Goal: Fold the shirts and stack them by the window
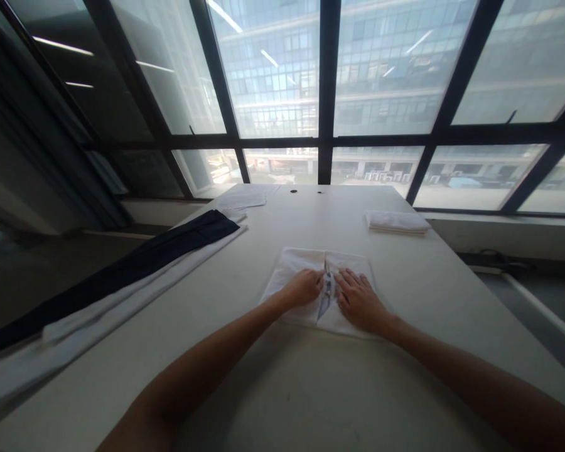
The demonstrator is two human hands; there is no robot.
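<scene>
A white folded garment (294,258) lies flat on the table in front of me. Down its middle runs a gap where a greyish-blue strip shows. My left hand (305,287) is closed at the left edge of this gap, its fingers pinching the fabric there. On the other side of the gap, my right hand (358,299) rests palm down on the garment with its fingers stretched out. What kind of garment it is I cannot make out.
The white table (245,370) reaches toward the windows. At left, a long dark navy garment (169,248) and long white garments (141,298) hang over its edge. A folded white cloth (396,221) lies at back right, and white sheets (242,199) at back left.
</scene>
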